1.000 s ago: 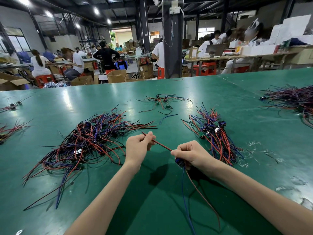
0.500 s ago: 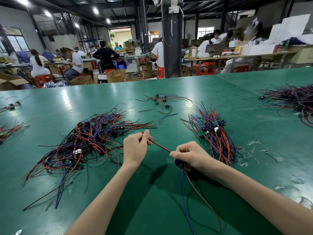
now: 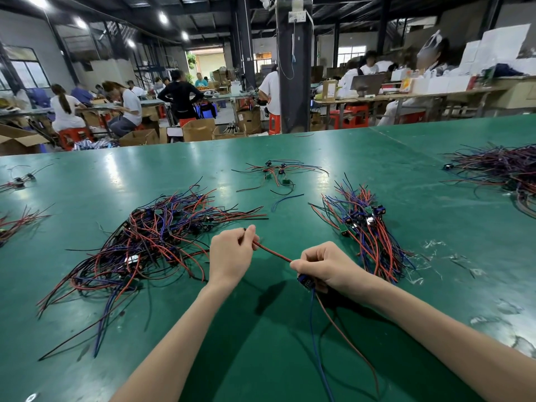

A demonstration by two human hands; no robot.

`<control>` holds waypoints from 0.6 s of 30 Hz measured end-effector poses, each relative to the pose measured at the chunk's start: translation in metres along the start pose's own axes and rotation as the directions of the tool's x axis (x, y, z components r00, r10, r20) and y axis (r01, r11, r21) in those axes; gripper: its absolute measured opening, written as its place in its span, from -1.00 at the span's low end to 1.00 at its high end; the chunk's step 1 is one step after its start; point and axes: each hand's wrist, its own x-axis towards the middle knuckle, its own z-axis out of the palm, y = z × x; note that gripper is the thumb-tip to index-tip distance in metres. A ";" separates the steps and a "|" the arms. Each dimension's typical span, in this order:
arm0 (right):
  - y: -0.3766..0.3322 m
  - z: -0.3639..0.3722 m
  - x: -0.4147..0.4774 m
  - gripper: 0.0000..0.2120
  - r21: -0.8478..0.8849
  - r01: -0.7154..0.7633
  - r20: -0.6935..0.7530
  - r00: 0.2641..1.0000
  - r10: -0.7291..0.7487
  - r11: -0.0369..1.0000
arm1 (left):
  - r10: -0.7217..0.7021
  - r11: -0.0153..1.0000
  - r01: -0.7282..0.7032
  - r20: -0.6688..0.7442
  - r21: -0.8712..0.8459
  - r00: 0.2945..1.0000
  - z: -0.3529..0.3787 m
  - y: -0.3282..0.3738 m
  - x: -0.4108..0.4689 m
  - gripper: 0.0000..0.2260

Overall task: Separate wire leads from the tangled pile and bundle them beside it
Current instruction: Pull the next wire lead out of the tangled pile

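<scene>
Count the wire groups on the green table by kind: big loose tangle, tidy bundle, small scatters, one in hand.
Big tangled pile: 1
Tidy bundle: 1
Small scatter, far centre: 1
Partial piles at the table edges, left and right: 3
Lead in hand: 1
Total: 7

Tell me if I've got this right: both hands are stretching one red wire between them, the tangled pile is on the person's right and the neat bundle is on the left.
The sides are swapped. In the head view the tangled pile lies on the person's left and the neat bundle on the right. The rest holds: the left hand and right hand stretch one red wire between them.
</scene>
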 end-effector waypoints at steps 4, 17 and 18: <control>0.001 -0.001 0.000 -0.62 -0.012 -0.009 0.002 1.000 0.009 1.000 | 0.201 0.951 -0.188 -0.029 0.245 0.979 -0.001 -0.003 -0.002 -0.66; 0.004 -0.001 0.003 -0.63 -0.008 0.015 0.001 1.000 -0.015 1.000 | 0.024 0.999 -0.022 0.032 -0.047 0.999 -0.001 0.002 0.003 -0.68; 0.004 -0.001 0.003 -0.64 -0.003 0.015 0.003 1.000 -0.015 1.000 | -0.025 0.992 0.031 0.043 -0.123 0.999 -0.001 0.003 0.003 -0.68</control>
